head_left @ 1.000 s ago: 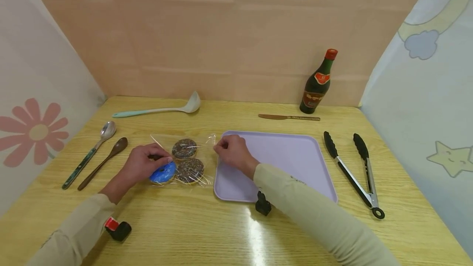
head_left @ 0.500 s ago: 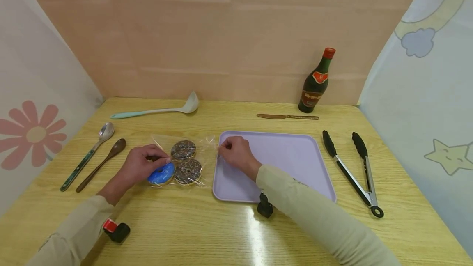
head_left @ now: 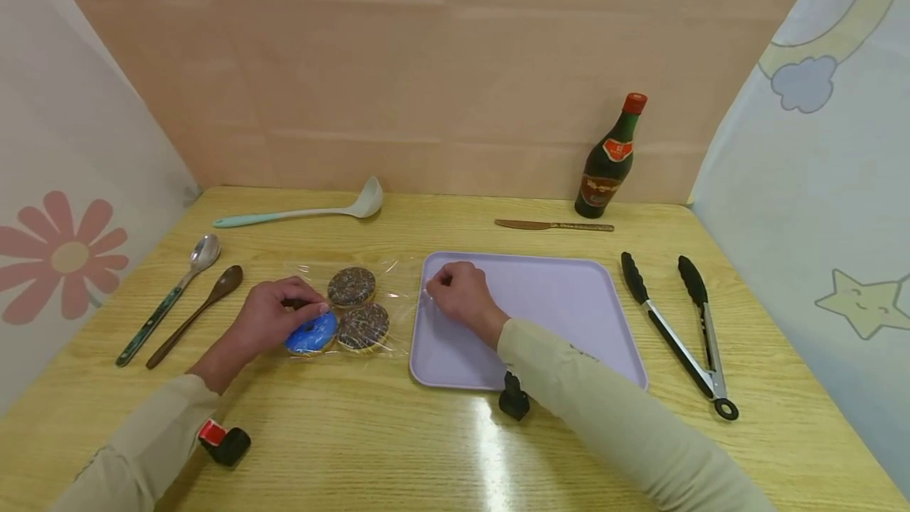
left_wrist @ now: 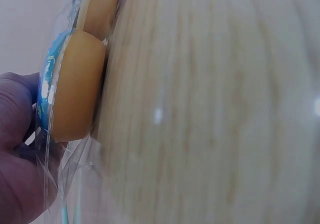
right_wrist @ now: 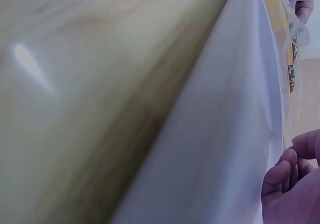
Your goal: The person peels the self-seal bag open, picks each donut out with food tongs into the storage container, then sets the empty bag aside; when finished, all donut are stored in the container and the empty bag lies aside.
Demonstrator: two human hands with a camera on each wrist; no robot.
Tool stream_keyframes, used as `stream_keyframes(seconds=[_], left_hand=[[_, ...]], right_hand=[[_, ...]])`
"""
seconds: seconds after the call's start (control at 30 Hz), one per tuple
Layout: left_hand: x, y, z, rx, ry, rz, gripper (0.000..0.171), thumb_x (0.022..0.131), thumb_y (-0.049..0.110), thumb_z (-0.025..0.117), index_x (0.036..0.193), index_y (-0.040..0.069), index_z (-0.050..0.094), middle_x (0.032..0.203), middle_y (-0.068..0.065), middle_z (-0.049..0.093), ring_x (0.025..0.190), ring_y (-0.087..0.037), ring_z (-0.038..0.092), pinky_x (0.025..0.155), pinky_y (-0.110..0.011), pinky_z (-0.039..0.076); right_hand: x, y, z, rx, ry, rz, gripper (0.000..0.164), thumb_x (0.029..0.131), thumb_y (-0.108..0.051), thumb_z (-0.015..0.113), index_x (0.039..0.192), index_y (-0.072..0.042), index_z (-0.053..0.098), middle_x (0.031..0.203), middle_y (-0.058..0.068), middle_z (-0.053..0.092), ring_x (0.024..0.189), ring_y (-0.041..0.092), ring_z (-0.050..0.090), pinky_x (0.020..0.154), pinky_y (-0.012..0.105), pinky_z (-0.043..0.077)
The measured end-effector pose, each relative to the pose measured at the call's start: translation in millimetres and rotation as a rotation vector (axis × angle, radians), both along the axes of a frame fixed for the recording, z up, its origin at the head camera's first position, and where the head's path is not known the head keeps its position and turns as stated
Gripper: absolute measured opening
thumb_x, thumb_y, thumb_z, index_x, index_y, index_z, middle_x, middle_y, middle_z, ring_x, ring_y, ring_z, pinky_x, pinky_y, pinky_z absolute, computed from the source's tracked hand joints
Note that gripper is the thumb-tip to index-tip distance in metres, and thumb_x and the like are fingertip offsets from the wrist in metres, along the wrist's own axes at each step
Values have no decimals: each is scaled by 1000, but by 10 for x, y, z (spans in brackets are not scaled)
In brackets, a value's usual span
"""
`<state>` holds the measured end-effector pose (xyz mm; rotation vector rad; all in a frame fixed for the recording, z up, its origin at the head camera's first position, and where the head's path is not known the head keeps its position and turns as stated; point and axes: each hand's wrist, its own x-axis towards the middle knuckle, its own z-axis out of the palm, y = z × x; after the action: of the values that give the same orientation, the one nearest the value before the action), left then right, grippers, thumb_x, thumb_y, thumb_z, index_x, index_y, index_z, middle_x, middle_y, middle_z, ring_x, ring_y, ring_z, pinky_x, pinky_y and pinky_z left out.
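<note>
Clear, shiny plastic bag [head_left: 398, 303]: lies left of the lavender rectangular tray with rounded corners [head_left: 558, 322], its near side reaching my fingers at the tray's left rim.
Bag contents: round blue-iced doughnut [head_left: 320, 340], farthest from the tray; round chocolate-brown sprinkled doughnut at the back [head_left: 351, 288] and round chocolate-brown sprinkled doughnut at the front [head_left: 364, 326], both nearer the tray.
My left hand [head_left: 279, 313]: left of the tray, thumb and fingers pinching the plastic beside the blue icing; the left wrist view shows film creased at my fingers.
My right hand [head_left: 462, 297]: above the tray's left side, fingers curled, thumb and forefinger pinching the bag's edge.
Beyond the tray: slender brown table knife [head_left: 554, 225]; just behind it, dark green glass-like bottle with red cap [head_left: 604, 172].
Right of the tray: steel tongs with black tips [head_left: 678, 346], arms spread, ring toward me.
Well left of the tray: silver spoon with dark green handle [head_left: 165, 306], and dark brown wooden-looking spoon [head_left: 226, 281] beside it.
Back left of the tray: pale ladle with mint handle [head_left: 313, 213].
Under the tray: yellowish wood-grain table [head_left: 370, 433].
</note>
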<state>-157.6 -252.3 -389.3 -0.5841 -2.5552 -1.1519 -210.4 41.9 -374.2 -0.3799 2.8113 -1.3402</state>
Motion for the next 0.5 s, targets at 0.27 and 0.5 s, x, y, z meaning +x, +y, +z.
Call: stream_keyframes(seconds=[0.27, 0.5], left_hand=[[-16, -1, 5, -14, -22, 6, 2, 83, 5, 73, 84, 5, 75, 83, 0, 65, 70, -8, 59, 58, -24, 47], [-53, -54, -24, -9, -42, 5, 4, 85, 5, 71, 85, 7, 75, 84, 1, 65, 73, -8, 60, 62, -23, 49]], right_hand=[[53, 80, 0, 33, 118, 50, 8, 84, -13, 70, 83, -5, 68, 73, -1, 59, 68, 13, 52, 64, 27, 43], [184, 111, 1, 124, 321, 328, 11, 84, -14, 72, 92, -6, 73, 88, 1, 62, 81, 16, 58, 74, 30, 46]])
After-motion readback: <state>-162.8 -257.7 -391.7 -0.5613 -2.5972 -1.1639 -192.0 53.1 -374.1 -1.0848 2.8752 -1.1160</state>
